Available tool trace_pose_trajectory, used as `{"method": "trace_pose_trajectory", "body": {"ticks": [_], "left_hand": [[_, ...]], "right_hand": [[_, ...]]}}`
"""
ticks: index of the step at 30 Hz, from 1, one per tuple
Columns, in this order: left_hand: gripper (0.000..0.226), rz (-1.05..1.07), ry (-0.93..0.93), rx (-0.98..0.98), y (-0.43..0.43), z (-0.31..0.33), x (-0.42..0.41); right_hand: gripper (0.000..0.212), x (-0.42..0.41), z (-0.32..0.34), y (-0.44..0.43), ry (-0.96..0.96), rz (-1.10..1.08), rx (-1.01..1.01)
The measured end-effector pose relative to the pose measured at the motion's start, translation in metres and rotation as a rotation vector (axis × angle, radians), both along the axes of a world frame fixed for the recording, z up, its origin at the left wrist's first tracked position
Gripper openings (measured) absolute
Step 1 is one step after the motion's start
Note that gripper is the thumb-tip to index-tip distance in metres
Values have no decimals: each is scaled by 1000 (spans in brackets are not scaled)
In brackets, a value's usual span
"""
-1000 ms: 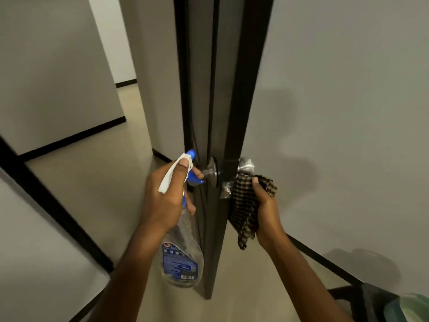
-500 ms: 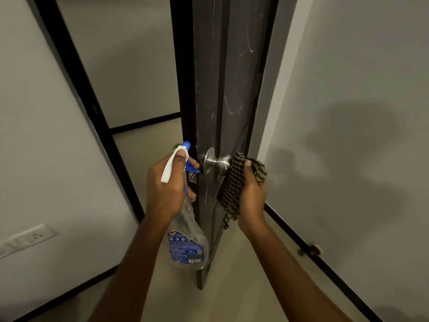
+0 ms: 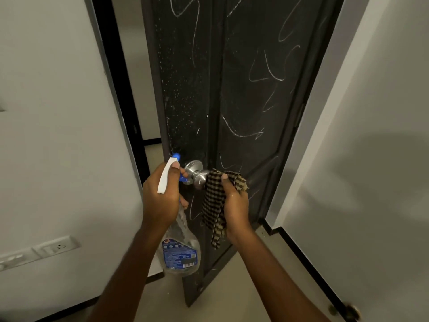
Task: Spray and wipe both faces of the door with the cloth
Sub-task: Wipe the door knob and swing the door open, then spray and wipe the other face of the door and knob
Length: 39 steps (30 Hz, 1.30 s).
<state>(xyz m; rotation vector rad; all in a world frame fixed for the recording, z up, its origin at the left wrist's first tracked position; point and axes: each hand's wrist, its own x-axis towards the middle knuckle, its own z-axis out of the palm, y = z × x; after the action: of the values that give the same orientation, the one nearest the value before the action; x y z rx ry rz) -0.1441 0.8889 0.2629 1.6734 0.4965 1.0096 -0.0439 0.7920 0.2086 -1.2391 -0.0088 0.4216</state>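
The dark door (image 3: 243, 94) stands half open ahead, its near face covered with white chalk scribbles and fine spray droplets on the left panel. A silver round knob (image 3: 197, 174) sticks out at hand height. My left hand (image 3: 160, 198) grips a clear spray bottle (image 3: 180, 252) with a white and blue trigger head, nozzle close to the knob. My right hand (image 3: 234, 205) holds a brown checked cloth (image 3: 214, 201) bunched just right of the knob, the cloth hanging down against the door.
White walls flank the door on both sides, with black skirting (image 3: 308, 263) along the right one. A wall socket plate (image 3: 55, 246) sits low on the left wall. A door stopper (image 3: 348, 310) is at the floor, bottom right. Beige floor lies below.
The door has swung so its scribbled face now turns toward me instead of its edge. Both hands have stayed at the knob, holding bottle and cloth.
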Motion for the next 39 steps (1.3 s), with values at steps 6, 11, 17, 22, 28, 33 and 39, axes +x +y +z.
{"method": "trace_pose_trajectory", "body": {"ticks": [6,11,17,22,28,33,39], "left_hand": [[50,71,8,13,57,2,17],[42,93,-13,51,104,-2,35],[27,136,10,100,131,4,57],[41,181,50,11,152,7,94],[26,227,26,47,147,31,143],[21,229,-20,14,146,71,184],[21,234,-42,115,145,130,211]], "right_hand": [[34,29,2,71,128,132,61],[40,53,15,121,255,254,88],[52,84,23,149,558,298,335],[50,129,36,150,585,301,581],[50,198,67,162,550,396,707],[47,240,110,170,430,458,682],[45,265,168,179,211,398,720]]}}
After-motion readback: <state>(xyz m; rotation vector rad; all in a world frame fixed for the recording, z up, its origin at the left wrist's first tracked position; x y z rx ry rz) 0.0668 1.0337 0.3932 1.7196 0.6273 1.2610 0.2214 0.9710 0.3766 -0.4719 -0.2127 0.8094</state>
